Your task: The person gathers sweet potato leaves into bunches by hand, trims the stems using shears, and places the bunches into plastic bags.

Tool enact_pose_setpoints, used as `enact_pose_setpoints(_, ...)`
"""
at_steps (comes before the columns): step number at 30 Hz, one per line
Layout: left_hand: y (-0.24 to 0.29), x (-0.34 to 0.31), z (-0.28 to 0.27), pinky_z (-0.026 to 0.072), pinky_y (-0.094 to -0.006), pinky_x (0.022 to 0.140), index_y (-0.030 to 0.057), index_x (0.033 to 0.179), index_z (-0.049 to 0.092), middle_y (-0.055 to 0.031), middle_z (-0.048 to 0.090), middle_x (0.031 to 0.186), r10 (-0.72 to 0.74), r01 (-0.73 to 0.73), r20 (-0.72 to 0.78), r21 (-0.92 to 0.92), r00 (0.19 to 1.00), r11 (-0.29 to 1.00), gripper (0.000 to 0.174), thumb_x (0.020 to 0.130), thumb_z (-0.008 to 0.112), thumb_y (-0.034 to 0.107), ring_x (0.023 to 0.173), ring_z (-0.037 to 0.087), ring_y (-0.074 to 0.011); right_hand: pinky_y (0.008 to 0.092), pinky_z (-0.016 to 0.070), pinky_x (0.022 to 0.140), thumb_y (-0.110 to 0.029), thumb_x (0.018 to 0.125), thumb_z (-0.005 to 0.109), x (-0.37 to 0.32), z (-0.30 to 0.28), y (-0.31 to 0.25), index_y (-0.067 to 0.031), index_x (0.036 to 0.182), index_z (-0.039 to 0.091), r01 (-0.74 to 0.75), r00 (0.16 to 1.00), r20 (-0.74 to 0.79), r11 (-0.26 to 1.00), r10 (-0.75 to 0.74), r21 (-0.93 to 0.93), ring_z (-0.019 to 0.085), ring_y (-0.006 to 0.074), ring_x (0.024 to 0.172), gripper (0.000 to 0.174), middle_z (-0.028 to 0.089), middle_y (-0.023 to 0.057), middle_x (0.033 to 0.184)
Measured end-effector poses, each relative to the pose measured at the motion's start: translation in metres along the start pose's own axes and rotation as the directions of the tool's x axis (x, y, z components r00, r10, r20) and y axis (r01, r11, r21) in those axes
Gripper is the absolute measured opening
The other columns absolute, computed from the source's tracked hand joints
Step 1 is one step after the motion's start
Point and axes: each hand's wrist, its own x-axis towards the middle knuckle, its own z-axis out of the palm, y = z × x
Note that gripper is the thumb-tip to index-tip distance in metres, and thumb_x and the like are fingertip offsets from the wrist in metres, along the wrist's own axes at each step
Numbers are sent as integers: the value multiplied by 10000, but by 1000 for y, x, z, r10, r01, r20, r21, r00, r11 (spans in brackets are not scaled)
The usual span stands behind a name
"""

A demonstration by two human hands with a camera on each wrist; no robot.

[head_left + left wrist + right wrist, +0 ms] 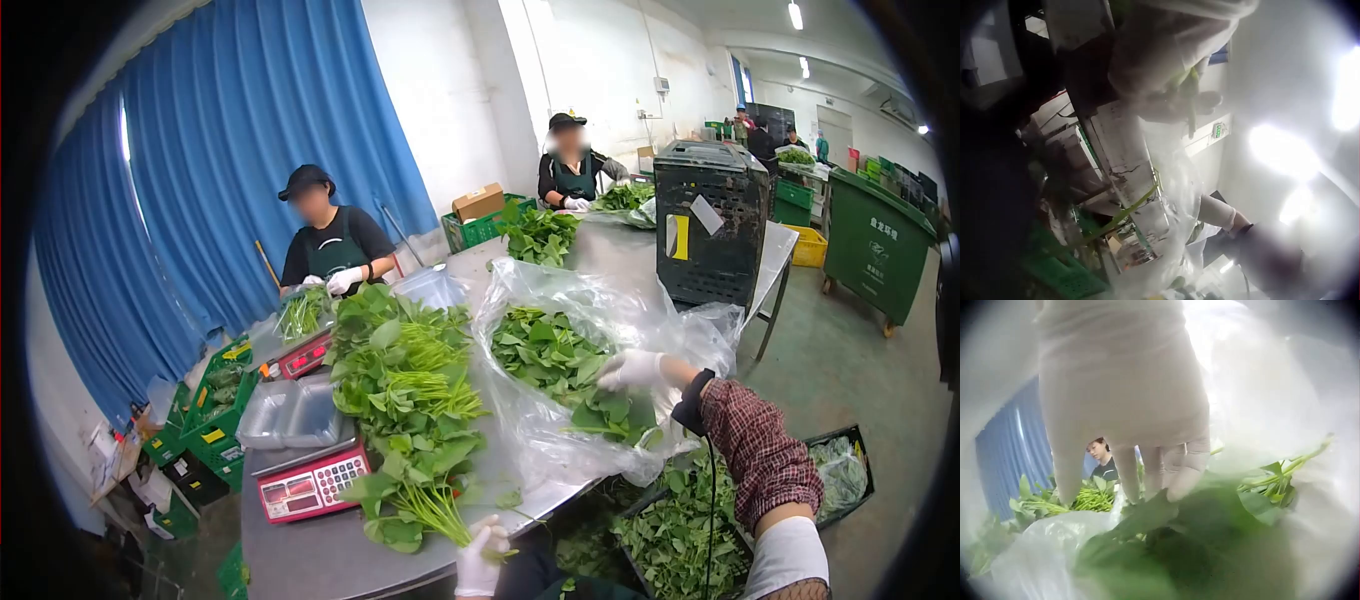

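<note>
A vegetable packing hall: greens [405, 390] heaped along the worktop [300, 560], scales [312, 485] on its left edge, green crates [215, 425], aproned workers [335, 245], a bin [880, 250].

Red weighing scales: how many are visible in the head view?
2. The near scale stands left of the greens pile, carrying clear trays; the far scale sits beyond it, before the worker in black. Others may be hidden behind the greens.
</note>
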Motion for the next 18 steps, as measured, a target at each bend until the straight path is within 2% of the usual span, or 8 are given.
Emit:
enact_pose_setpoints(2, -3, 2, -8, 469, -341, 639, -7, 1111, 539, -158, 624, 850, -3, 4, 60, -11, 998, 1000, 281, 864, 558, 124, 674, 576, -234, 370, 492, 791, -286, 796, 607, 14, -20, 9, -36, 1000, 651, -174, 979, -116, 983, 167, -55, 642, 206, 854, 326, 670, 121, 894)
enact_pose_setpoints(4, 7, -11, 30, 464, -287, 561, 1, 1123, 523, -93, 578, 769, -41, 44, -85, 30, 996, 999, 278, 876, 540, 127, 613, 537, -174, 434, 436, 881, -225, 773, 580, 18, -52, 12, -24, 1113, 585, -334, 913, -406, 650, 42, -683, 574, 292, 1006, 394, 602, 201, 1058)
enact_pose_setpoints(6, 12, -12, 24, 534, -294, 573, 3, 1134, 503, -82, 597, 815, -81, 86, -92, 49, 992, 995, 297, 880, 535, 154, 645, 564, -166, 501, 268, 1008, -241, 753, 575, 34, -95, 44, -51, 1297, 367, -350, 478, -798, 753, -368, -557, 327, 411, 1220, 612, 386, 212, 1306)
enact_pose_setpoints(7, 14, -12, 27, 530, -291, 566, 4, 1136, 501, -74, 586, 804, -84, 90, -111, 48, 990, 995, 291, 883, 527, 146, 639, 555, -156, 473, 310, 987, -237, 750, 579, 47, -120, 57, -53, 1251, 419, -268, 187, -866, 824, -463, -499, 361, 399, 1201, 558, 405, 197, 1297)
enact_pose_setpoints(10, 14, -13, 29, 531, -297, 576, 8, 1139, 498, -72, 584, 801, -93, 100, -123, 52, 988, 994, 291, 884, 524, 146, 641, 553, -158, 412, 391, 928, -220, 741, 580, 22, -133, 40, -94, 1144, 558, -94, 83, -872, 867, -482, -489, 486, 345, 1096, 423, 527, 172, 1186)
enact_pose_setpoints(12, 15, -14, 30, 529, -306, 579, 10, 1144, 495, -72, 581, 788, -102, 109, -141, 36, 985, 993, 297, 887, 525, 156, 637, 551, -163, 367, 462, 830, -198, 733, 577, 15, -123, 40, -148, 961, 677, -67, 740, -593, 842, -318, -536, 589, 293, 932, 254, 636, 117, 995)
enact_pose_setpoints(14, 15, -14, 28, 526, -310, 580, 11, 1144, 493, -72, 579, 783, -116, 122, -146, 37, 983, 992, 300, 885, 530, 159, 636, 551, -166, 373, 484, 775, -171, 711, 588, 16, -94, 28, -174, 900, 703, -46, 822, -447, 742, -353, -669, 620, 281, 852, 221, 660, 94, 894)
enact_pose_setpoints(18, 17, -16, 32, 506, -303, 577, 10, 1132, 490, -75, 575, 779, -134, 142, -190, 30, 973, 989, 298, 879, 547, 157, 632, 545, -174, 422, 368, 969, -313, 584, 759, 46, -56, 47, -126, 1362, 342, 97, 979, 23, 363, -205, -927, 396, 317, 1224, 903, 421, 154, 1322)
